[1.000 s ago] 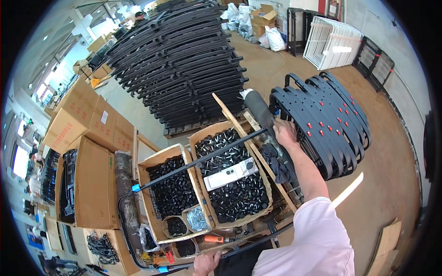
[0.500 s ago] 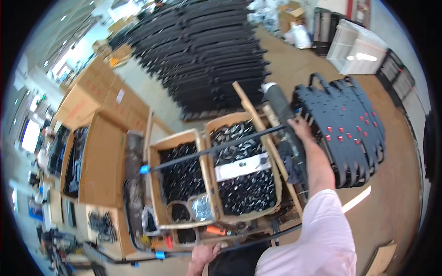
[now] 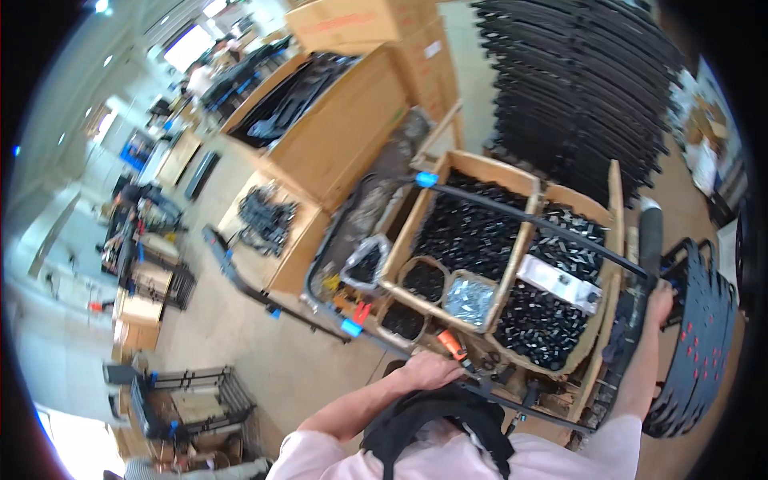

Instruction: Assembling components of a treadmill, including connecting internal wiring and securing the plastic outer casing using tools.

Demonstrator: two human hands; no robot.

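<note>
A large black frame point(image 3: 512, 210) with bits of blue tape lies across the top of a cluttered workbench. My left hand point(image 3: 432, 370) is closed on the frame's near rail, close to an orange-handled tool point(image 3: 453, 346). At the far right, my right hand point(image 3: 660, 302) grips the frame's right end, its fingers partly hidden. Under the frame stand a cardboard box of small black parts point(image 3: 472, 232) and a second box of black clips point(image 3: 544, 324). A white strip point(image 3: 558, 282) lies across the second box. A small tub of silvery parts point(image 3: 469, 300) sits in the first.
A bag of black parts point(image 3: 366, 262) and red pliers point(image 3: 362, 313) are at the bench's left end. Beyond are large cartons point(image 3: 360, 120) and a tall stack of black parts point(image 3: 576, 88). Dark slotted panels point(image 3: 700, 344) stand at right; another black rail point(image 3: 260, 292) is at left.
My view has swung left, so the bench and frame appear farther right and tilted. Both hands stay on the frame; more of the floor and shelves at left now shows.
</note>
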